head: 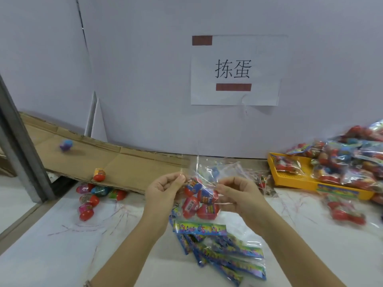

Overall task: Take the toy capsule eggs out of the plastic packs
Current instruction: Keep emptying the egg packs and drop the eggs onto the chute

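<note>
You hold a clear plastic pack (pixel 204 168) up in front of you, just above the white marbled tabletop (pixel 62 235), one hand on each side of its open top. Your left hand (pixel 165 189) pinches the left edge of the film between thumb and curled fingertips, and your right hand (pixel 234 191) has its fingers curled in, pinching the right edge. Several red capsule eggs (pixel 200 200) with blue and red labels sit bunched in the bottom of the pack, hanging between your wrists. Directly below them, a heap of flattened empty packs (pixel 219 251) with blue-green printed header strips lies on the table. To your left, a cardboard ramp (pixel 128 162) slopes down along the wall; one orange-topped egg (pixel 99 174) rests near its lower edge, and a blurred blue-purple egg (pixel 66 145) is higher up on it. A cluster of loose eggs (pixel 93 196) lies on the table at the foot of the ramp. To your right, a yellow perforated tray (pixel 294 180) holds filled packs, and a large pile of filled packs (pixel 352 158) spills over it and onto the table. A paper sign (pixel 234 71) with two printed characters is taped to the white wall ahead of you.
</note>
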